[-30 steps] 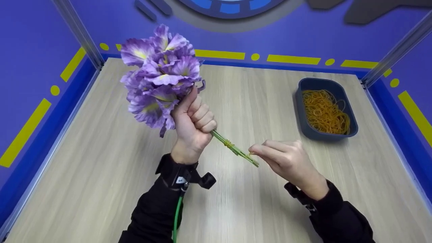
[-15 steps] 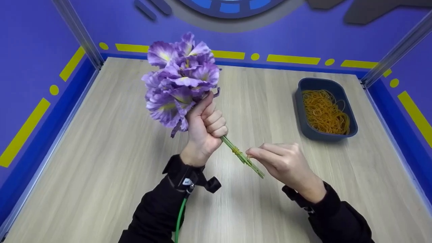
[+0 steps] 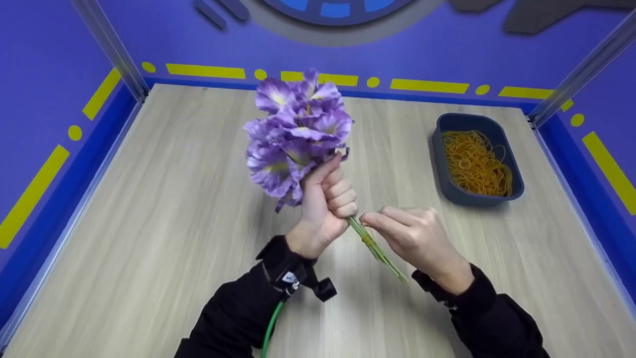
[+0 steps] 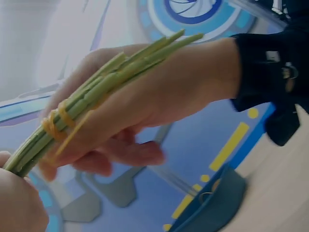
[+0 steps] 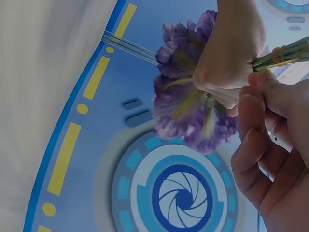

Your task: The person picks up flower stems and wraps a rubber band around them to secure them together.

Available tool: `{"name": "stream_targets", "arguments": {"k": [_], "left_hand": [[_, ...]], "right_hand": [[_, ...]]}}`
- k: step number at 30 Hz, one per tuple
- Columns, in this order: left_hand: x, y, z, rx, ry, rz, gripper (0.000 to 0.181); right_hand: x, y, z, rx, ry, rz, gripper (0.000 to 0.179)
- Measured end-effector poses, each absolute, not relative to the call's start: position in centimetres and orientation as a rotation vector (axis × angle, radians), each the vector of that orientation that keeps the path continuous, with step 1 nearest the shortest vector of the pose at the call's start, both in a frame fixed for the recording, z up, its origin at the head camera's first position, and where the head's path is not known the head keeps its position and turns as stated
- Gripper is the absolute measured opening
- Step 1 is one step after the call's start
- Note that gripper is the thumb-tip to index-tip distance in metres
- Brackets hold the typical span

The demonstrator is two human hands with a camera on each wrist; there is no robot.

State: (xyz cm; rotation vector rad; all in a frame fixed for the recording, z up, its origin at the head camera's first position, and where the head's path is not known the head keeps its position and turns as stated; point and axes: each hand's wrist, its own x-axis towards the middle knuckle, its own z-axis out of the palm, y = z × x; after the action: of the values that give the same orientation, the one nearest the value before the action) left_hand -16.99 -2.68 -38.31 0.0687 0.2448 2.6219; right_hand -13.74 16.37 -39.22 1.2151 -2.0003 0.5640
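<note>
My left hand (image 3: 325, 206) grips a bunch of purple artificial irises (image 3: 298, 139) around the stems, just beneath the blossoms, thumb along the top. Green stems (image 3: 390, 263) slant out below the fist toward the lower right. A yellow rubber band (image 4: 58, 123) is looped round them partway down, and in the left wrist view one strand stretches off the loops to the right hand's fingertips. Beside the stems, close to the left fist, my right hand (image 3: 417, 241) pinches that strand between thumb and forefinger. The right wrist view shows its other fingers (image 5: 251, 169) curled in.
A dark blue-grey container (image 3: 479, 200) with many tangled rubber bands (image 3: 474, 164) stands at the back right of the wooden table (image 3: 164, 214). Blue printed panels (image 3: 397, 44) wall the table in at the back and sides. A green cable (image 3: 272, 325) runs along the left sleeve.
The left hand has brought the bouquet right and toward me, its stems sliding past the right hand. The right fingertips, first near the stem ends, are now above the banded part, by the left fist.
</note>
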Motion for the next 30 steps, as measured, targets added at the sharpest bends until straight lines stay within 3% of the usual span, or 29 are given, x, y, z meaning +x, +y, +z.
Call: {"name": "stream_targets", "arguments": {"k": [9, 15, 20, 30], "left_hand": [[-17.8, -3.0, -38.7, 0.059, 0.061, 2.753, 0.054], [-17.8, -3.5, -38.4, 0.125, 0.043, 2.707, 0.054], [-17.9, -3.4, -38.4, 0.095, 0.072, 2.731, 0.054], [-18.1, -3.2, -38.6, 0.034, 0.12, 2.755, 0.054]], "right_hand": [[-14.0, 17.5, -38.5, 1.285, -2.161, 0.85, 0.019], [-13.7, 18.1, -37.8, 1.291, -2.279, 1.08, 0.01], [-13.2, 18.2, -37.3, 1.243, -2.339, 1.088, 0.021], [-13.1, 17.6, -38.1, 1.195, -2.454, 1.061, 0.016]]}}
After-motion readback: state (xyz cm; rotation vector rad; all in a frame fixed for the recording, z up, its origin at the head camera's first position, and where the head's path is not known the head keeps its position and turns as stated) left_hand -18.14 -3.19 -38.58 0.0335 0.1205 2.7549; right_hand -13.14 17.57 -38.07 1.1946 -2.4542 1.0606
